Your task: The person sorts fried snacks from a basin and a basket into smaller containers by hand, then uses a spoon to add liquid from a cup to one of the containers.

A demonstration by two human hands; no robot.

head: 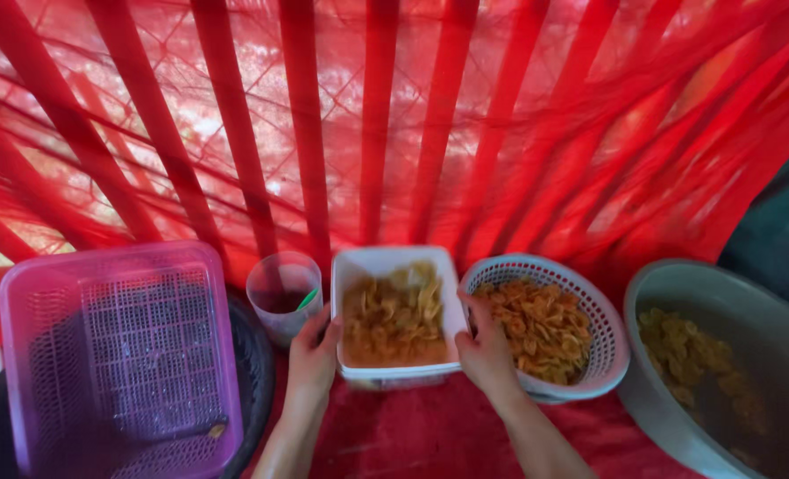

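A white rectangular tub full of orange-yellow chips sits in the middle, on red cloth. My left hand grips its left side and my right hand grips its right side. Just right of the tub, touching my right hand, stands a round white slotted basket that holds more orange chips. To the left of the tub is a clear plastic cup with a green item inside.
A pink slotted rectangular basket rests over a dark round basin at the left. A large grey metal basin with chips in liquid is at the right. Red netting with red straps hangs across the whole background.
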